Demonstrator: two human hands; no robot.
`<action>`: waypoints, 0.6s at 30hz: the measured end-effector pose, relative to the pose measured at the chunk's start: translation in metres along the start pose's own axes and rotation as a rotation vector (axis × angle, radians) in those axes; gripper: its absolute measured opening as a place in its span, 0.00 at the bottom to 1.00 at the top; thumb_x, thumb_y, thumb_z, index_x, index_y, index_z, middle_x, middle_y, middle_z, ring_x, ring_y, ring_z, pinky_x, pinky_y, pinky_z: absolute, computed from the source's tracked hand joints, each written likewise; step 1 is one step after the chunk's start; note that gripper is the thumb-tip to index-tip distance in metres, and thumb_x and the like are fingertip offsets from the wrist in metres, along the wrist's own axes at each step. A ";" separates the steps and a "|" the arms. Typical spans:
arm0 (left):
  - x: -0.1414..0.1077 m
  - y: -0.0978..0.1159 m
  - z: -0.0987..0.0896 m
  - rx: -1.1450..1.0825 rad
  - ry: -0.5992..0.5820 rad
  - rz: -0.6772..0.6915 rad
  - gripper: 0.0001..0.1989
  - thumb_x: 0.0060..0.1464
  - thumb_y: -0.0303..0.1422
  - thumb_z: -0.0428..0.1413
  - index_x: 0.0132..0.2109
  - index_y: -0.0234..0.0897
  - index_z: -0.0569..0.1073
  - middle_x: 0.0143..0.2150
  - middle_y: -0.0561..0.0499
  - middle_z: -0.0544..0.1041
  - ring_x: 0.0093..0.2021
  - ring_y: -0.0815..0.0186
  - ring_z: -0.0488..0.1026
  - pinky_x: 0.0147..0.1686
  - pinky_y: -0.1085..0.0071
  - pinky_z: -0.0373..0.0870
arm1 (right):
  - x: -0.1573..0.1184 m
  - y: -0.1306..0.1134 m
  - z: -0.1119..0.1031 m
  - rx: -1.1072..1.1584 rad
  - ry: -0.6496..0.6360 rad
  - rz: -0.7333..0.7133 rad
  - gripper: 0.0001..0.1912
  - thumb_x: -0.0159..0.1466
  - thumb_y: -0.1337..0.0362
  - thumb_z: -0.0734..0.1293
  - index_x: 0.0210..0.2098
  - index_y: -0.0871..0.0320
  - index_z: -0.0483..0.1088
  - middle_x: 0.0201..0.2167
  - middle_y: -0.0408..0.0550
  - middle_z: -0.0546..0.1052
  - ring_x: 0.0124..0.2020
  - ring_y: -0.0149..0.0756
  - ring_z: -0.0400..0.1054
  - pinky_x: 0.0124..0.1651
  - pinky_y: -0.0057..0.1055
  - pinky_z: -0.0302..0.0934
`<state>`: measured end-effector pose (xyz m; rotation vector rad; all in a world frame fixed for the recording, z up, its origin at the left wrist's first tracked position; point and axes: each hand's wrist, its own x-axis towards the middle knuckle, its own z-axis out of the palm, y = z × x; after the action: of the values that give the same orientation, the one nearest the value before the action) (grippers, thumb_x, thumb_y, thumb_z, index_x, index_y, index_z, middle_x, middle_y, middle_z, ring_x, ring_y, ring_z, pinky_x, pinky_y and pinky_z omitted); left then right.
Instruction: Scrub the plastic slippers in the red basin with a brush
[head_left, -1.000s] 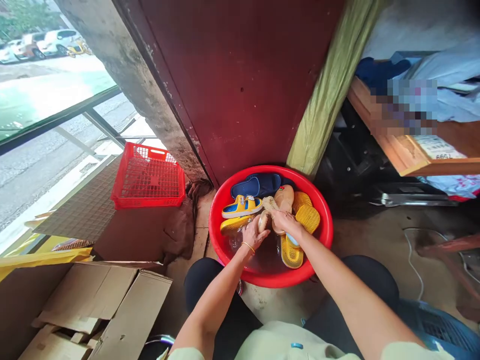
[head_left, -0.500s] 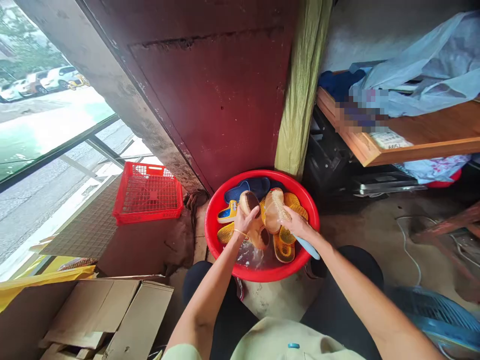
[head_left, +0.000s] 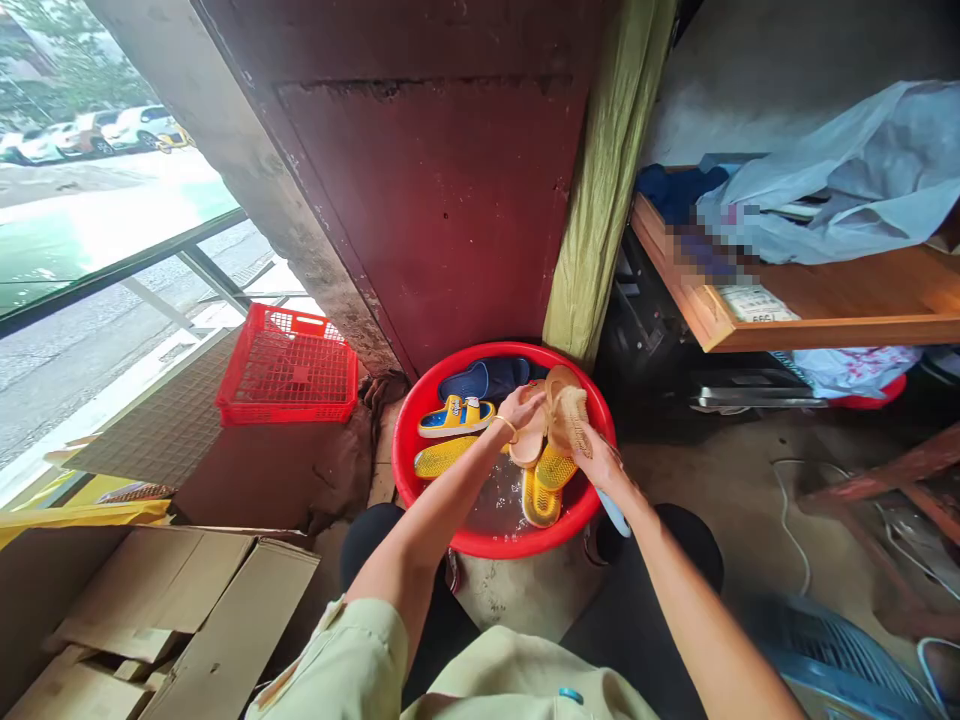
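Note:
A red basin (head_left: 504,546) holds water and several sandals. My left hand (head_left: 520,406) is closed on a tan sandal (head_left: 528,440) near the basin's middle. In my right hand (head_left: 598,458) is a scrub brush (head_left: 576,420) with pale bristles and a light blue handle, whose end sticks out below the hand. The bristles lie against a second tan shoe, partly hidden behind them. Yellow sandals (head_left: 454,417) lie at the left, more yellow ones (head_left: 541,500) at the lower right, and dark blue slippers (head_left: 465,382) at the back.
Left of the basin sits a red crate (head_left: 291,375), with an open cardboard box (head_left: 172,590) nearer me. A maroon door (head_left: 442,210) stands behind the basin. At the right are a wooden tray (head_left: 840,295) and a blue fan (head_left: 840,650).
The tan footwear in my left hand has moved right and turned, close to the brush. The yellow sandals at the left show more fully. The whole view has shifted slightly.

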<state>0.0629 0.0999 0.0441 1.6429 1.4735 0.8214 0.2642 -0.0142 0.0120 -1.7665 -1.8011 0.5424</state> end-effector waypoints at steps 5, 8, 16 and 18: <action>-0.060 -0.073 -0.069 0.580 -0.056 -0.088 0.20 0.60 0.40 0.56 0.55 0.35 0.72 0.55 0.37 0.77 0.58 0.51 0.72 0.59 0.56 0.65 | -0.008 -0.017 0.016 -0.274 -0.036 -0.011 0.33 0.65 0.68 0.59 0.70 0.54 0.56 0.57 0.58 0.72 0.49 0.46 0.73 0.48 0.37 0.69; -0.089 -0.108 -0.091 0.880 -0.134 -0.262 0.30 0.52 0.47 0.62 0.58 0.38 0.69 0.61 0.34 0.71 0.62 0.44 0.66 0.60 0.46 0.61 | -0.015 -0.049 0.037 -0.399 -0.230 -0.192 0.31 0.69 0.64 0.57 0.71 0.50 0.54 0.59 0.58 0.70 0.43 0.43 0.74 0.43 0.36 0.69; -0.104 -0.151 -0.070 0.958 -0.396 -0.217 0.49 0.49 0.45 0.62 0.72 0.38 0.49 0.72 0.29 0.52 0.72 0.38 0.48 0.64 0.39 0.46 | -0.030 -0.084 0.101 -0.668 -0.447 -0.183 0.34 0.66 0.75 0.56 0.70 0.51 0.57 0.52 0.65 0.73 0.38 0.45 0.76 0.39 0.40 0.70; -0.103 -0.155 -0.066 0.937 -0.410 -0.201 0.43 0.52 0.42 0.60 0.71 0.41 0.53 0.70 0.31 0.57 0.70 0.39 0.53 0.63 0.39 0.48 | -0.028 -0.085 0.112 -0.695 -0.450 -0.135 0.32 0.67 0.74 0.56 0.69 0.54 0.57 0.50 0.68 0.73 0.38 0.48 0.76 0.38 0.43 0.70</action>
<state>-0.0838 0.0119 -0.0545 2.0757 1.7787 -0.4002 0.1264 -0.0362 -0.0228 -2.0394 -2.6382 0.2828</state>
